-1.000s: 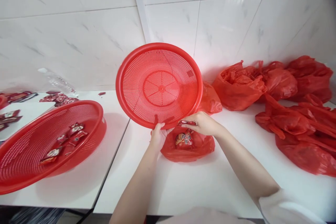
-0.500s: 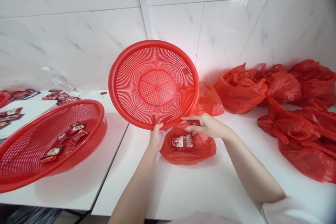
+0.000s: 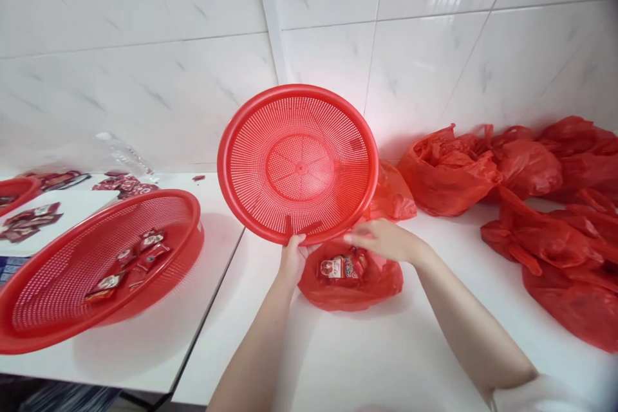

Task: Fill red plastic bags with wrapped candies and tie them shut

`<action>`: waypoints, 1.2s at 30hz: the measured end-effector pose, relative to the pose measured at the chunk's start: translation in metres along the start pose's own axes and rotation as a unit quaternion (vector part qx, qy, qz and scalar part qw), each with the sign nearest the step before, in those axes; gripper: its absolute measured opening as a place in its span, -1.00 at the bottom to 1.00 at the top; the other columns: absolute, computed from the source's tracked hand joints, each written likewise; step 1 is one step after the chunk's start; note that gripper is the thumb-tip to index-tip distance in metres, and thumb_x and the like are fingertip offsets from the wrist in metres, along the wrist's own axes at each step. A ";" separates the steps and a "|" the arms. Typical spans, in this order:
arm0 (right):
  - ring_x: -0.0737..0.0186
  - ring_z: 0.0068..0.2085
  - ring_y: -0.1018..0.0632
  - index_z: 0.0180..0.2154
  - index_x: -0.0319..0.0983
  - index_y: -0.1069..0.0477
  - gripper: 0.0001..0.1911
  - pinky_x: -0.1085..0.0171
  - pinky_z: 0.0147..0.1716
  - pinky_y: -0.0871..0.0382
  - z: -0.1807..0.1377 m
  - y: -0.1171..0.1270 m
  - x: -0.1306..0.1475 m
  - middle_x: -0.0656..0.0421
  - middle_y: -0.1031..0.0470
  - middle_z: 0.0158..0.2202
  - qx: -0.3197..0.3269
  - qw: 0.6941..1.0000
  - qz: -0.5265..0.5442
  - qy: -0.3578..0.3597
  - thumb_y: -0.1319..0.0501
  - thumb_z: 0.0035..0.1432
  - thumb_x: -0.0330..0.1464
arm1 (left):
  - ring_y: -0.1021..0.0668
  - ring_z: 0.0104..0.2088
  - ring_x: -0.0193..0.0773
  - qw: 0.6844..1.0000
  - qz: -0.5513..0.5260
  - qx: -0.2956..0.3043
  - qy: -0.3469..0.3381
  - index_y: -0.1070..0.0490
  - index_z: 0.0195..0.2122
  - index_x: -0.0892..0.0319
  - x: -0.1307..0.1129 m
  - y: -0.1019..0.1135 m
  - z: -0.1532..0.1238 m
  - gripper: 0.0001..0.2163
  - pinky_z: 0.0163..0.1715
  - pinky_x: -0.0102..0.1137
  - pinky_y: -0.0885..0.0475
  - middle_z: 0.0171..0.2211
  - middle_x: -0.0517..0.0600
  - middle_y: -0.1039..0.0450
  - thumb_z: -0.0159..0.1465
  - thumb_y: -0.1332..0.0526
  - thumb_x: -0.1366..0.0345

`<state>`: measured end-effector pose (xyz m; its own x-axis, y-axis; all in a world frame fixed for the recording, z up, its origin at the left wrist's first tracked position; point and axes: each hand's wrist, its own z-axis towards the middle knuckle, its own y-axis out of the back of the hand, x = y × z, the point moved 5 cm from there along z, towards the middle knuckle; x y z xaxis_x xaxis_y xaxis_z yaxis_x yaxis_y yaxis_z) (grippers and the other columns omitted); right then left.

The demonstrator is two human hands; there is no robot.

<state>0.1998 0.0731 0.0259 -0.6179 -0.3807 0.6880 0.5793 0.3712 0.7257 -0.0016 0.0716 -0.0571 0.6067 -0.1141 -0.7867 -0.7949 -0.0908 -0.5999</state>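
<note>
My left hand (image 3: 292, 262) grips the lower rim of a red plastic colander (image 3: 302, 167), its thumb over the edge. The colander is tilted up, its inside facing me, and small dark red strips (image 3: 313, 227) show near its bottom edge. Right below that rim, an open red plastic bag (image 3: 350, 299) lies on the white table, with small red packets (image 3: 333, 268) inside. Over the bag's mouth is my right hand (image 3: 389, 239), fingers stretched to the left and apparently holding nothing; its fingertips are close to the packets.
Another red colander (image 3: 193, 219) with several packets stands tilted on the left. Behind it are a white board (image 3: 82, 203) with packets and a clear bottle (image 3: 123, 154). Filled red bags (image 3: 449, 170) line the right side. A tiled wall (image 3: 193, 103) closes off the back.
The small red packet held in my right hand is no longer seen there; that hand has lowered slightly over the bag. More red shows in the bag. The view has shifted a little.
</note>
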 end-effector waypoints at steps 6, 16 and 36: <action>0.07 -0.21 -0.62 -0.15 -0.24 -0.42 -0.56 0.08 -0.17 -0.52 0.011 0.013 -0.028 0.03 -0.59 -0.18 -0.150 0.927 0.334 -0.080 -0.19 0.16 -0.01 | -0.53 0.00 0.08 0.998 0.041 0.035 0.016 -0.46 -0.16 0.21 -0.031 0.009 -0.006 -0.69 -0.06 -0.05 -0.47 -0.14 0.14 -0.56 0.03 -0.25 0.34; 0.10 -0.14 -0.61 -0.15 -0.17 -0.47 -0.63 0.09 -0.13 -0.56 -0.007 0.038 -0.020 0.12 -0.59 -0.12 -0.229 0.839 0.492 -0.046 -0.36 0.03 -0.14 | -0.21 0.28 -0.20 0.843 0.023 -0.421 -0.334 -0.01 0.15 -0.11 -0.121 0.110 -0.031 -0.48 0.19 -0.19 -0.22 0.31 -0.02 0.00 0.18 -0.15 0.14; 0.09 -0.09 -0.59 -0.14 -0.20 -0.51 -0.63 0.04 0.00 -0.46 -0.021 0.040 0.007 0.07 -0.59 -0.10 -0.144 0.858 0.492 -0.021 -0.33 0.06 -0.14 | -0.50 -0.08 -0.33 0.913 0.019 -0.295 -0.281 -0.30 -0.07 0.06 -0.086 0.083 -0.001 -0.78 -0.05 -0.35 -0.43 0.05 0.01 -0.34 0.34 -0.09 0.11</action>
<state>0.2296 0.0677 0.0595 0.2311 0.0301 0.9725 0.9352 0.2689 -0.2305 -0.1193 0.0733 -0.0393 0.3497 0.3829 -0.8550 -0.5742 -0.6335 -0.5186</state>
